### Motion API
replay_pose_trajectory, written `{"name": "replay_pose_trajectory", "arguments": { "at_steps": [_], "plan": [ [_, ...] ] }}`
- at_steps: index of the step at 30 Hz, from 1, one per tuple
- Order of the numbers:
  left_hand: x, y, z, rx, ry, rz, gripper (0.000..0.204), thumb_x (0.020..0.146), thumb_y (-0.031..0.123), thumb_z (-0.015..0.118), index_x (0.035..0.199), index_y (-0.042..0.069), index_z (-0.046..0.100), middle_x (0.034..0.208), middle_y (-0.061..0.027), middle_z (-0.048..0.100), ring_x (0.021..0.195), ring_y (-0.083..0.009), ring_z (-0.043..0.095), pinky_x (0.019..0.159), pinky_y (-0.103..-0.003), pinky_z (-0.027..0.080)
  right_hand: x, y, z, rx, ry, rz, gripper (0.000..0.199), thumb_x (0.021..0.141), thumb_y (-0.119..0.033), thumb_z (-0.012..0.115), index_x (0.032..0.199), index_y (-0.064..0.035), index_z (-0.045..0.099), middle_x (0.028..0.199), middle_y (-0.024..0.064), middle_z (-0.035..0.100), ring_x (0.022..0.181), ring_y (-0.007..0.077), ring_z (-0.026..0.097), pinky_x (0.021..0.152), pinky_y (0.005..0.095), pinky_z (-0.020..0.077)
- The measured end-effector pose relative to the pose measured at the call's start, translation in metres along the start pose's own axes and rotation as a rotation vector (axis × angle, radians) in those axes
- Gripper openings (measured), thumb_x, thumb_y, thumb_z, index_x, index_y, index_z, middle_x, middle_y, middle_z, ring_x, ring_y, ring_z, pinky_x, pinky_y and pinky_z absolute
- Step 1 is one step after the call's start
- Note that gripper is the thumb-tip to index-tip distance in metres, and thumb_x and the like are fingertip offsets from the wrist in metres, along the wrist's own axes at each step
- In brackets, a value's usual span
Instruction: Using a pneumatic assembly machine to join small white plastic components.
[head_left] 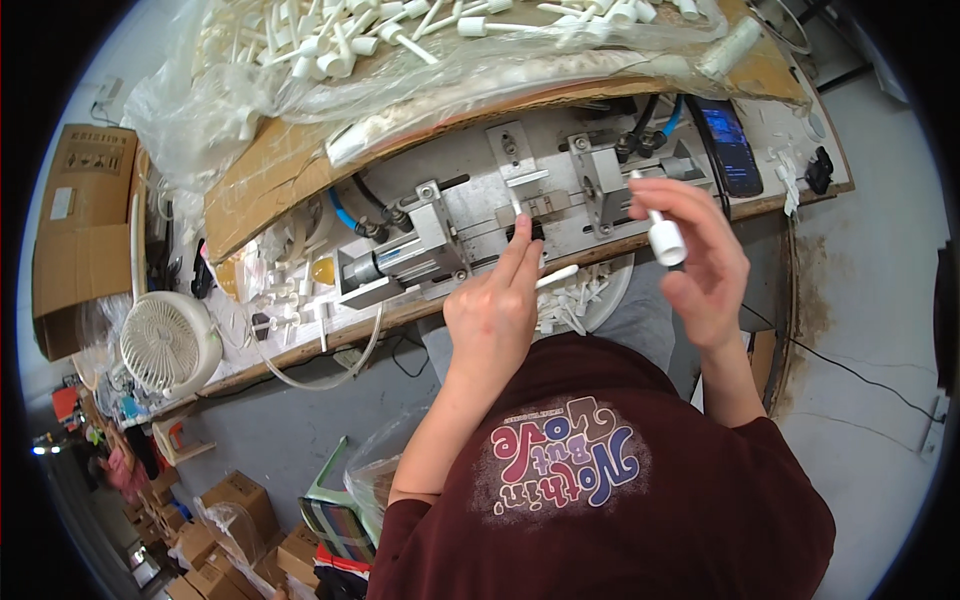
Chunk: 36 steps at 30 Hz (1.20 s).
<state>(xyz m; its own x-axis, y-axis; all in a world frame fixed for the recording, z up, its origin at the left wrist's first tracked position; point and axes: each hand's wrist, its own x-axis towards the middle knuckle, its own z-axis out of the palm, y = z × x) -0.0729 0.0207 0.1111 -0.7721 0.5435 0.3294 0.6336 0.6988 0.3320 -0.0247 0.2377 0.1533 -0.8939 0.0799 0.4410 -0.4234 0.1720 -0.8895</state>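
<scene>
My right hand [712, 262] is raised over the bench's front edge, fingers curled around a white plastic piece [665, 241] with a thin stem and a wide hollow cup end. My left hand [497, 312] reaches to the middle of a metal clamping fixture [535, 207]. Its fingertips touch the lower end of a white stem [517, 199] there. A second white plastic stick [557, 277] juts from the thumb side of that hand, its other end hidden by the hand. Metal cylinder blocks stand on both sides, a left block [432, 238] and a right block [600, 182].
Cardboard [270, 185] behind the fixture bears a plastic-lined heap of white cupped pieces [340, 40]. A phone [727, 148] lies at right. A small fan [170, 342] stands at left. A tub of white bits [580, 300] sits below the edge. Cartons and a person are at far left.
</scene>
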Motion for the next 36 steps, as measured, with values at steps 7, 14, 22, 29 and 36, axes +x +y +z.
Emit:
{"name": "replay_pose_trajectory", "arguments": {
  "at_steps": [7, 14, 22, 29, 36],
  "plan": [
    [0.003, -0.002, 0.001, -0.026, 0.014, 0.053, 0.037, 0.069, 0.0, 0.07, 0.106, 0.003, 0.073, 0.125, -0.0095, 0.069, 0.055, -0.019, 0.066, 0.052, -0.028, 0.052, -0.002, 0.002, 0.017, -0.002, 0.07, 0.088, 0.035, 0.077, 0.002, 0.078, 0.11, 0.002, 0.066, 0.129, 0.0164, 0.06, 0.109, 0.0195, 0.063, 0.093, 0.0329, 0.0532],
    [0.005, -0.002, -0.002, -0.043, -0.008, 0.06, 0.035, 0.071, 0.001, 0.07, 0.106, 0.003, 0.073, 0.125, -0.01, 0.068, 0.062, -0.0211, 0.07, 0.055, -0.03, 0.055, -0.006, 0.005, 0.013, -0.401, 0.022, -0.071, 0.03, 0.074, -0.005, 0.081, 0.103, -0.002, 0.071, 0.123, 0.0125, 0.064, 0.099, 0.0234, 0.068, 0.082, 0.031, 0.0567],
    [0.001, 0.003, -0.014, -0.142, -0.087, -0.048, 0.035, 0.071, 0.007, 0.08, 0.106, 0.009, 0.075, 0.12, -0.0065, 0.071, 0.079, -0.024, 0.073, 0.067, -0.032, 0.057, -0.008, 0.016, 0.029, -0.455, 0.009, -0.109, 0.028, 0.076, -0.006, 0.077, 0.103, -0.0023, 0.07, 0.123, 0.0114, 0.067, 0.098, 0.0256, 0.068, 0.081, 0.0337, 0.0563],
    [-0.024, 0.007, -0.041, -0.684, -0.108, -0.236, 0.036, 0.071, 0.012, 0.087, 0.103, 0.004, 0.075, 0.106, -0.0052, 0.074, 0.081, -0.0143, 0.07, 0.07, -0.025, 0.053, -0.009, 0.029, 0.048, -0.713, -0.163, -0.327, 0.026, 0.076, -0.009, 0.071, 0.101, -0.0015, 0.067, 0.126, 0.0139, 0.066, 0.078, 0.0185, 0.065, 0.063, 0.031, 0.0463],
    [-0.034, 0.002, -0.056, -1.48, -0.165, -0.645, 0.04, 0.107, 0.03, 0.042, 0.122, -0.004, 0.053, 0.095, -0.0113, 0.064, 0.058, -0.0062, 0.042, 0.052, -0.022, 0.035, -0.01, 0.036, 0.069, -1.017, -0.33, -0.317, 0.018, 0.078, -0.01, 0.063, 0.093, -0.0017, 0.066, 0.126, 0.0148, 0.067, 0.054, 0.0118, 0.056, 0.058, 0.0261, 0.0419]
  ]
}}
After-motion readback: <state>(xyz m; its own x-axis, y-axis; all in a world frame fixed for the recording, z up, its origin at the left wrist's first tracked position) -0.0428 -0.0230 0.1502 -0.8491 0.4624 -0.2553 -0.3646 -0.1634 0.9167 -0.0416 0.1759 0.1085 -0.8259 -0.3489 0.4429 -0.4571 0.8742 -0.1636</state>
